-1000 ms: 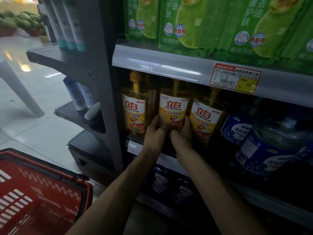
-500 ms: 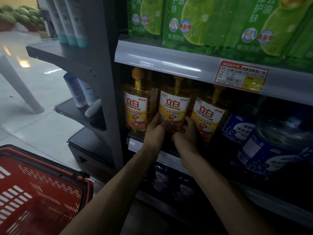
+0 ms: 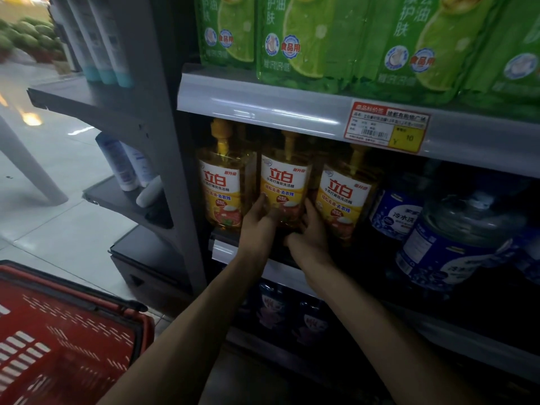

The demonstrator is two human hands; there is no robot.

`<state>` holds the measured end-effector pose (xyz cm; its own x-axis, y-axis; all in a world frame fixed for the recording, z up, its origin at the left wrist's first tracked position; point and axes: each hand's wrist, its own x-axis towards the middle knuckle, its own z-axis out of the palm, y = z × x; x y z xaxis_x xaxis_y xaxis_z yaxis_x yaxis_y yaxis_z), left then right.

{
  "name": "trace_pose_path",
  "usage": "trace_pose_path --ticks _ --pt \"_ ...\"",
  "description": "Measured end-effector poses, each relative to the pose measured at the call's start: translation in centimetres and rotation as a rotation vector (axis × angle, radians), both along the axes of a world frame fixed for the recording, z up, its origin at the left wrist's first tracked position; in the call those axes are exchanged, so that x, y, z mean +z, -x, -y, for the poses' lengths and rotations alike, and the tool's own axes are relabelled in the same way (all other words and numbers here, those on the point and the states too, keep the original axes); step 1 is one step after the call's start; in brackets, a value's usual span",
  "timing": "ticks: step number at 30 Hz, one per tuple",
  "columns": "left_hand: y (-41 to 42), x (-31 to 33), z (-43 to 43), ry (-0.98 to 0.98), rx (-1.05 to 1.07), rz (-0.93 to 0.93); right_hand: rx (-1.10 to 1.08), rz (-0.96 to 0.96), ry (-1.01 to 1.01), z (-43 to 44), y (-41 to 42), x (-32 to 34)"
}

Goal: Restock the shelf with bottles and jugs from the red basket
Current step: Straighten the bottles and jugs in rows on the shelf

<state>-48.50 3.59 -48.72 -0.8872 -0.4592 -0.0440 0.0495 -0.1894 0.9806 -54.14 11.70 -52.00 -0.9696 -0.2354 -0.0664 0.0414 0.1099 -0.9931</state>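
on the middle shelf [image 3: 226,252], left hand [image 3: 258,226] and right hand [image 3: 311,238] grip the centre bottle [image 3: 285,182] low between them.

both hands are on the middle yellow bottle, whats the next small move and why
Probably loosen the grip and draw the left hand and right hand back: the middle bottle stands upright on the shelf, in line with the neighbouring bottles, label facing out.

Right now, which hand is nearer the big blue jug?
Right. The right hand grips the middle yellow bottle on its right side, toward the blue jug; the left hand holds its left side, farther off.
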Motion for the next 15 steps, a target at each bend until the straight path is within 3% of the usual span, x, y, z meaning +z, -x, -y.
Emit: trace_pose_path --ticks 15 --pt "-0.15 -0.22 -0.21 0.037 -0.010 0.030 0.078 -0.013 -0.031 -1.02 -0.88 0.60"
